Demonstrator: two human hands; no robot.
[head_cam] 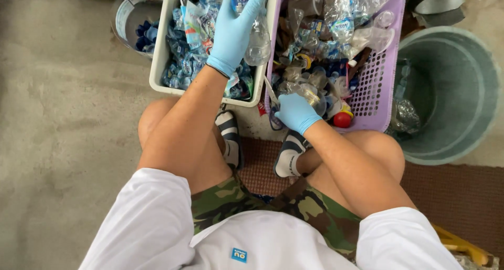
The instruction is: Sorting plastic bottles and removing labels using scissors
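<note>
Holding a clear plastic bottle (258, 41) over the white crate (157, 65), the left hand (233, 31), in a blue glove, is clamped around the bottle's upper part, fingers wrapped over it. The bottle hangs above a heap of blue-and-white torn labels (184, 60) that fills the crate. The right hand (295, 112), also gloved, rests at the near edge of the purple basket (386, 70), closed on what looks like a thin blade or small cutter (271, 91); the tool is too small to name for certain. The basket is piled with crushed clear bottles (341, 18), several with labels on, and a red cap (342, 120) lies at its near corner. A round grey bin (462, 91) stands just beside the basket, with a few clear bottles inside. A smaller bucket (128, 18) holding blue caps sits beyond the crate.

By my reading, the step in hand is label stripping, with the label going to the crate. The next move calls for bringing blade and bottle together, cutting away from the gloved fingers, and keeping a firm hold on the slippery plastic.
</note>
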